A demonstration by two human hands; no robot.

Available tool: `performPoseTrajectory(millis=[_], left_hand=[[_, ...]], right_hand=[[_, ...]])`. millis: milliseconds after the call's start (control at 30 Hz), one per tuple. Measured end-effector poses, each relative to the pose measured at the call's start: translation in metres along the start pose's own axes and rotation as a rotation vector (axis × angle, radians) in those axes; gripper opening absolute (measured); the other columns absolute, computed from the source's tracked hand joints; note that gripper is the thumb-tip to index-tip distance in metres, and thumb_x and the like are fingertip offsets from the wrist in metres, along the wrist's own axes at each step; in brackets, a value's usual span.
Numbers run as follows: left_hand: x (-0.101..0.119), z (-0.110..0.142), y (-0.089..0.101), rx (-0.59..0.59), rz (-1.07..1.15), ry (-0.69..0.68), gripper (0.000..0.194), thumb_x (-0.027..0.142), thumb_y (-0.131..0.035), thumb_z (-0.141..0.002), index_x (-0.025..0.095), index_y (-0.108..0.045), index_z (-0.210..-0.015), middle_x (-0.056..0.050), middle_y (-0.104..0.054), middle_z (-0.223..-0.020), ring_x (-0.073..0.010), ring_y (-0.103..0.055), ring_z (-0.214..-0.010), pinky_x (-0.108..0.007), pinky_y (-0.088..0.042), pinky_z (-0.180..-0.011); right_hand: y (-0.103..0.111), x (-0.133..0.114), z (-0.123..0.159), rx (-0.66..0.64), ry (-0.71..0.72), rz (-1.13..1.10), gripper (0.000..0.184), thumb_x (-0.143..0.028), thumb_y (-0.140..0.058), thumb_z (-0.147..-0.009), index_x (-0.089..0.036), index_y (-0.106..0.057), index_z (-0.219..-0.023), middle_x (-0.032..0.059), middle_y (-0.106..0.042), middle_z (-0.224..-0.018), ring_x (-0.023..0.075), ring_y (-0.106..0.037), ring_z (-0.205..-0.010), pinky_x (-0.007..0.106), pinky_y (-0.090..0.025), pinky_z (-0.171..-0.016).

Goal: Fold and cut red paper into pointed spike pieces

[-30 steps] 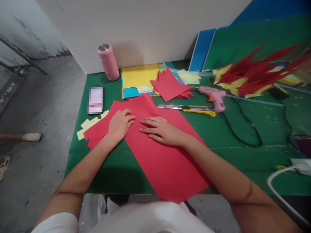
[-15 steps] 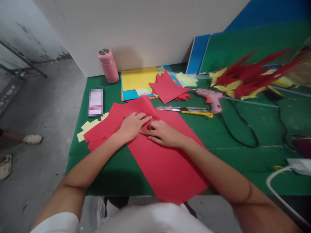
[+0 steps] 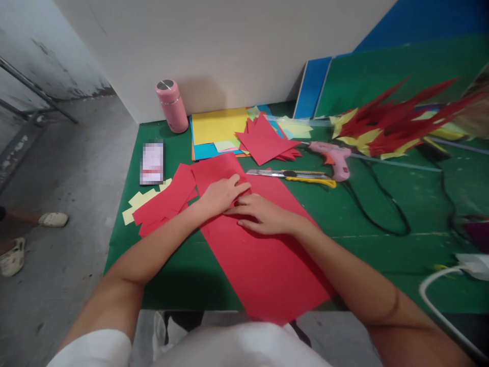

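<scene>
A long sheet of red paper [image 3: 267,265] lies slantwise on the green table, its far end folded over toward me. My left hand [image 3: 221,196] rests flat on the folded part, fingers stretched out to the right. Just beside it, my right hand [image 3: 263,214] presses on the sheet near the fold, fingers spread, with some fingertips tucked by the left hand. Beyond the hands lies a yellow utility knife [image 3: 301,176], its blade out and pointing left. Cut red paper pieces [image 3: 164,201] lie left of the sheet.
A pink glue gun [image 3: 332,158] with a black cord lies at the right. Behind are a pink bottle [image 3: 172,107], yellow paper [image 3: 219,125], and stacked red pieces [image 3: 263,140]. A phone [image 3: 152,164] lies left. Red and yellow paper flames [image 3: 389,122] stand at the back right.
My left hand has slid to the right along the fold, over the red paper. My right hand has moved slightly to the right and stays on the sheet.
</scene>
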State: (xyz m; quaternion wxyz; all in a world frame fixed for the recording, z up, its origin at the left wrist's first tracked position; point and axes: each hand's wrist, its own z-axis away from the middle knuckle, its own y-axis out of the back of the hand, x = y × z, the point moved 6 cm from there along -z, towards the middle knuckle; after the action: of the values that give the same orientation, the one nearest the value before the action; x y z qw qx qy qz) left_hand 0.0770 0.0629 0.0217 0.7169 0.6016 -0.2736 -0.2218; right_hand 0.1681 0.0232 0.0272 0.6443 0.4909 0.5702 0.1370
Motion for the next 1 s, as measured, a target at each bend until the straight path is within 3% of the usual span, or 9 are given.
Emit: performPoseTrajectory(millis=[100,267,433,667,833,1000], left_hand=[[0.005,0.004,-0.004,0.04,0.047,-0.116,0.04,0.025,-0.042,-0.101,0.024,-0.051,-0.14,-0.01,-0.057,-0.128,-0.0208,-0.065,-0.097,-0.029,-0.048,-0.071],[0.001,0.006,-0.011,0.107,0.14,-0.15,0.039,0.021,-0.042,-0.101,0.022,-0.054,-0.138,-0.008,-0.052,-0.145,-0.0203,-0.061,-0.114,-0.032,-0.051,-0.089],[0.001,0.003,-0.01,0.068,0.094,-0.075,0.045,0.016,-0.041,-0.099,0.018,-0.048,-0.144,-0.01,-0.046,-0.153,-0.0217,-0.061,-0.117,-0.033,-0.051,-0.091],[-0.005,-0.004,-0.009,0.002,-0.022,0.153,0.066,0.013,-0.045,-0.088,0.012,-0.031,-0.153,-0.015,-0.03,-0.161,-0.0266,-0.066,-0.105,-0.035,-0.054,-0.078],[-0.01,-0.013,-0.004,-0.01,0.028,0.202,0.064,0.012,-0.04,-0.088,0.012,-0.033,-0.151,-0.011,-0.025,-0.163,-0.0271,-0.066,-0.107,-0.037,-0.055,-0.079],[-0.011,-0.022,0.003,-0.048,0.074,0.255,0.06,0.009,-0.036,-0.088,0.012,-0.038,-0.147,-0.012,-0.022,-0.164,-0.0286,-0.067,-0.104,-0.041,-0.055,-0.076]], right_hand=[[-0.002,0.001,0.0,0.007,0.029,0.02,0.041,-0.021,-0.049,-0.092,-0.02,-0.064,-0.13,0.0125,-0.066,-0.126,0.0285,-0.056,-0.116,0.046,-0.044,-0.096],[-0.005,0.004,0.001,-0.004,0.026,0.074,0.04,-0.024,-0.049,-0.094,-0.018,-0.064,-0.131,0.014,-0.068,-0.112,0.0256,-0.059,-0.101,0.041,-0.048,-0.086],[-0.004,0.004,0.001,-0.028,-0.001,0.046,0.04,-0.025,-0.049,-0.094,-0.021,-0.065,-0.13,0.0118,-0.069,-0.103,0.0235,-0.059,-0.092,0.039,-0.047,-0.083],[-0.002,0.001,0.001,-0.057,-0.028,0.014,0.04,-0.026,-0.049,-0.093,-0.022,-0.064,-0.131,0.0123,-0.07,-0.107,0.0248,-0.061,-0.096,0.04,-0.044,-0.084],[-0.001,0.0,0.001,-0.046,-0.024,0.005,0.042,-0.025,-0.05,-0.093,-0.021,-0.063,-0.132,0.0129,-0.069,-0.115,0.0255,-0.061,-0.101,0.041,-0.045,-0.088],[-0.003,0.003,0.003,-0.036,-0.03,0.016,0.041,-0.027,-0.051,-0.093,-0.019,-0.064,-0.131,0.0137,-0.069,-0.11,0.0259,-0.061,-0.098,0.042,-0.046,-0.089]])
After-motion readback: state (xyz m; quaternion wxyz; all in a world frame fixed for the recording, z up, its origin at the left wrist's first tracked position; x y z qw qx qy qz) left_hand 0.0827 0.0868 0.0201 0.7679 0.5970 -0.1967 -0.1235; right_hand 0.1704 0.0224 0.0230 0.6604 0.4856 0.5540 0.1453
